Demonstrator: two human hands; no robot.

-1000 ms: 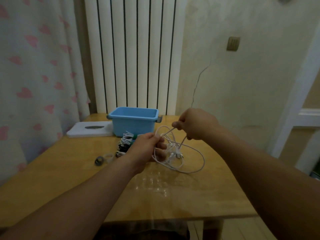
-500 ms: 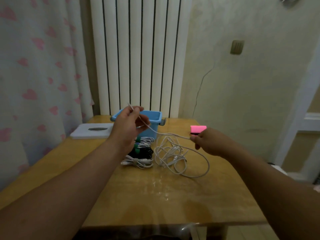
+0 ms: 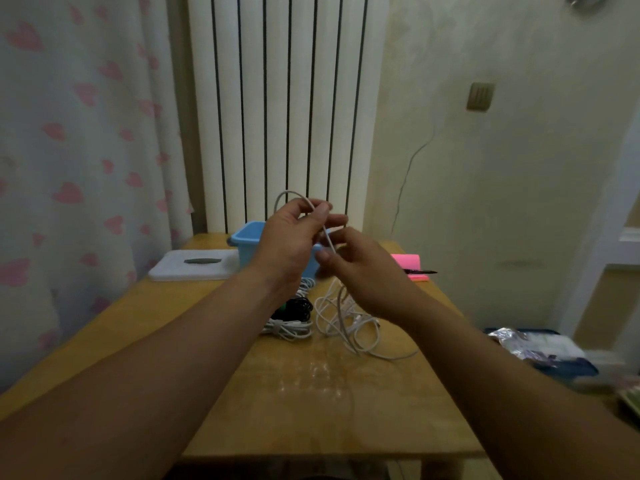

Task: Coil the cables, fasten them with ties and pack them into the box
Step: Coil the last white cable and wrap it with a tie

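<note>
Dim, yellowish indoor light. A soft glare patch lies on the wooden table (image 3: 322,372) at six o'clock. The right hand (image 3: 363,275) and white cable (image 3: 327,237) are motion-blurred. The frame bends and smears toward three o'clock.

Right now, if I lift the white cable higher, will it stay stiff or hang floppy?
Probably floppy: the white cable droops from the left hand and right hand into loose loops on the table. Likely light: a pinch holds it. May tangle, since loops cross.
</note>
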